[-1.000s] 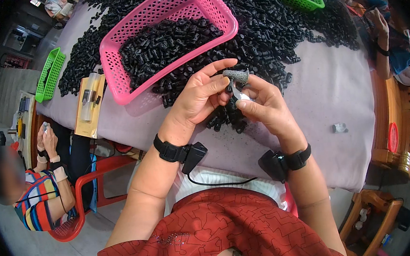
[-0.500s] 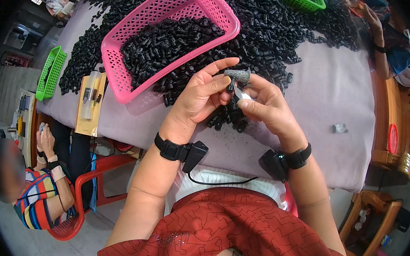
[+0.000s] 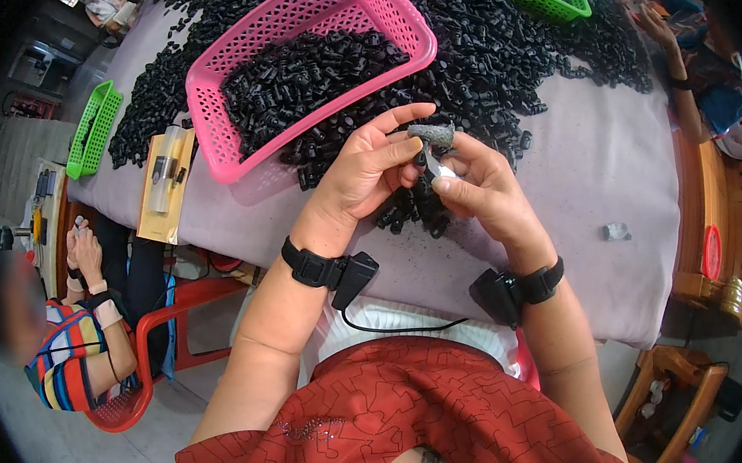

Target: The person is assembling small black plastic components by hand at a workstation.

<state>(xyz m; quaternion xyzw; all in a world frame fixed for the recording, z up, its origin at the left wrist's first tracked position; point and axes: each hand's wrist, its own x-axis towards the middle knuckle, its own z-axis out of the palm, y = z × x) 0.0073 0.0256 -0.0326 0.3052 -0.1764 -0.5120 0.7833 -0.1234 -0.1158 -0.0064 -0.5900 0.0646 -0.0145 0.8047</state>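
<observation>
Above the near part of the table my two hands meet. My left hand [image 3: 364, 172] pinches a small black plastic part [image 3: 420, 158] between thumb and fingers, its index finger stretched out. My right hand [image 3: 492, 187] is closed on a small shiny blade [image 3: 439, 166], whose edge lies against or close beside the black part. A rough grey finger sleeve [image 3: 433, 134] covers the tip of my right index finger. Just beneath the hands, a small heap of black plastic parts [image 3: 409, 213] rests on the cloth. Much of the held part is hidden by fingers.
A pink basket [image 3: 334, 111] full of black parts stands ahead, amid a wide pile. Green baskets [image 3: 576, 6] sit further off. A yellow card pack [image 3: 161, 206] lies left; a grey sleeve [image 3: 615, 231] lies right. People sit at both sides.
The shiny blade has shifted slightly and shows more of its length between my fingers. Both hands stay almost in the same place, still gripping.
</observation>
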